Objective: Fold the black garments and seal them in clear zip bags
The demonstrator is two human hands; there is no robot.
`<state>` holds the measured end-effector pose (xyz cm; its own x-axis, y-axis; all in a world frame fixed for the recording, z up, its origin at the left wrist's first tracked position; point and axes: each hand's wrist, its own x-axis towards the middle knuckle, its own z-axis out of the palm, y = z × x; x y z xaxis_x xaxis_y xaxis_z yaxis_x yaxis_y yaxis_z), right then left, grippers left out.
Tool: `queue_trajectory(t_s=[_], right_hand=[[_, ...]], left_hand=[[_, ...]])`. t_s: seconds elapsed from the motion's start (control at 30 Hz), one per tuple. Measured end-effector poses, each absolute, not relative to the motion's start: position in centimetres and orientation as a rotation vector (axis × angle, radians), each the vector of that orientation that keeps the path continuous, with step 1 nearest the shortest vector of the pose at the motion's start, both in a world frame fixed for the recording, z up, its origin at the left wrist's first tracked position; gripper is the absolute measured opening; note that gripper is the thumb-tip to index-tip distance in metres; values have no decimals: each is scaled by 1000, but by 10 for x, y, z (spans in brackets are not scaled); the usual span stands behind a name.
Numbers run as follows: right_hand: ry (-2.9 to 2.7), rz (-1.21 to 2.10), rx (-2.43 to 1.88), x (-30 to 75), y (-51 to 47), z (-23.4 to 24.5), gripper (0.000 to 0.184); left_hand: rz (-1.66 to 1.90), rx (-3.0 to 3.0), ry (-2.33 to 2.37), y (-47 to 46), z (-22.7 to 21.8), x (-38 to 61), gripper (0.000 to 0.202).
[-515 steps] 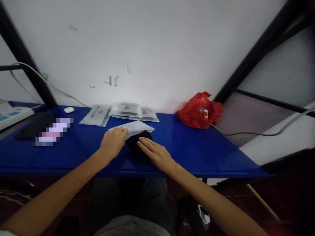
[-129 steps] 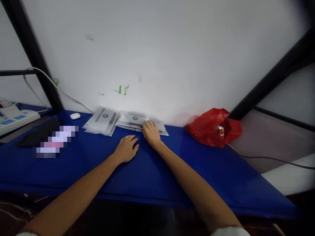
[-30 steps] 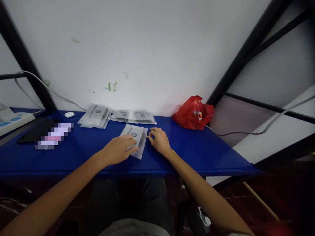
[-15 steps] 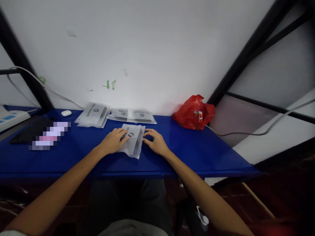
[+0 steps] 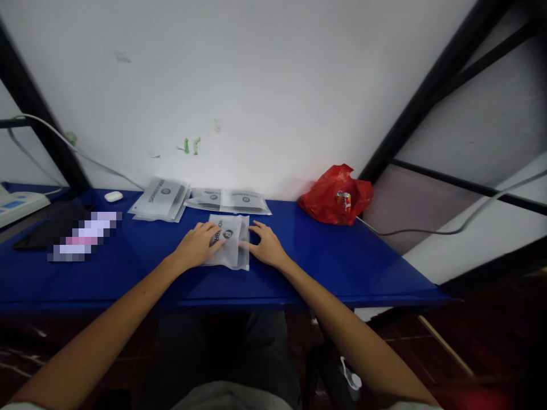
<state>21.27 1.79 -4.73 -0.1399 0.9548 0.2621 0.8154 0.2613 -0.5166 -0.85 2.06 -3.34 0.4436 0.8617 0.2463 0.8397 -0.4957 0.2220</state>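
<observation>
A translucent zip pouch (image 5: 231, 251) with dark lettering and a round logo lies on the blue table in front of me. My left hand (image 5: 197, 245) rests over its left side, thumb and fingers apart on the plastic. At the right edge is my right hand (image 5: 267, 244), fingers curved and spread from the thumb. The thumb tip shows hazily through the clear edge strip, and the index finger is near the upper corner. Behind lie a stack of similar pouches (image 5: 161, 197) and two more, a left pouch (image 5: 207, 197) and a right pouch (image 5: 245, 201).
A red plastic bag (image 5: 329, 196) with a shiny wrapper stands at the back right. Leftward are a white earbud case (image 5: 113, 196), a dark tablet-like slab (image 5: 51, 225), a blurred-out patch and a white power strip (image 5: 19, 208). Black metal posts flank the blue table (image 5: 342, 267).
The pouch between my hands has turned slightly, its lower right corner swinging up and right. My right thumb has moved left, behind the pouch's clear edge. My left hand stays in place.
</observation>
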Motion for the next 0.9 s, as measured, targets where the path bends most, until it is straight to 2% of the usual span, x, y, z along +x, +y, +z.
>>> queue_trajectory(t_s=[0.13,0.47,0.53,0.73,0.8,0.9], right_hand=[[-2023,394,-1675,207,20,-44,77],[-2047,424,-1669,205,36,-53,91],[-2011,394,-1660,206,41,-57,83],[-1970,252,-1560,207,47,-64,33],[-2021,256,-1532,206,48,-62,28],[-2152,301,-1458,205,48,-56,32]], left_hand=[[481,2628,1564,21,-33,-9,40],[508,2632,1536,24,-34,-10,36],[510,2630,1539,23,-34,-10,34],[541,2629,1620,17,-26,-6,33],[570,2583,1640,16,-21,-4,33],[584,2491,1666,18,-17,-5,35]])
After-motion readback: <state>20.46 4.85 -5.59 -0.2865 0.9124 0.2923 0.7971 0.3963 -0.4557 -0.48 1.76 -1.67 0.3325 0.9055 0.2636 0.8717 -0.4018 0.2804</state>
